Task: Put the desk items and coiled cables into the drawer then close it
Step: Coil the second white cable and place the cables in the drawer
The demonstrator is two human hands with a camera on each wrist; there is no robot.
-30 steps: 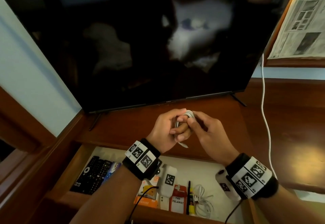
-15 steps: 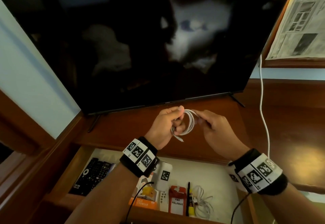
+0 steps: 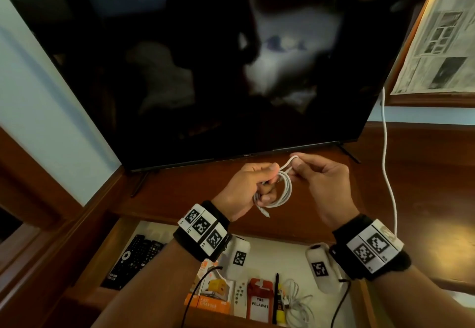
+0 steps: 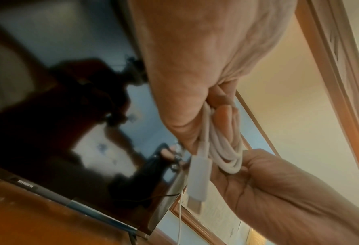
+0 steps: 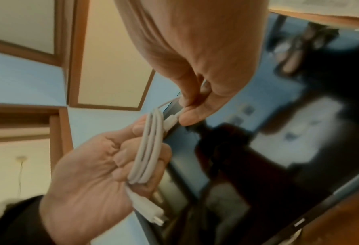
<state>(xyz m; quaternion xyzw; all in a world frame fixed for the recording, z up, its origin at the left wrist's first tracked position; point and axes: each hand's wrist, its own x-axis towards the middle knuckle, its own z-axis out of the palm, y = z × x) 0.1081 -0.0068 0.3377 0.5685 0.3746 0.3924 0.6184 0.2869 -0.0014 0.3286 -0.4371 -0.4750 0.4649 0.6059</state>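
Gripping the coiled white cable (image 3: pixel 279 194), left hand (image 3: pixel 246 188); right hand (image 3: pixel 323 181) pinches its end

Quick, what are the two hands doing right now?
Left hand: fingers curled round the coiled white cable, gripping it.
Right hand: pinching the cable's loose end between thumb and fingertips.

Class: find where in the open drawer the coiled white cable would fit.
Bare drawer floor lies along the back, between the remote and the right wall. The front is crowded: orange boxes, red tag, pen, loose white cable.
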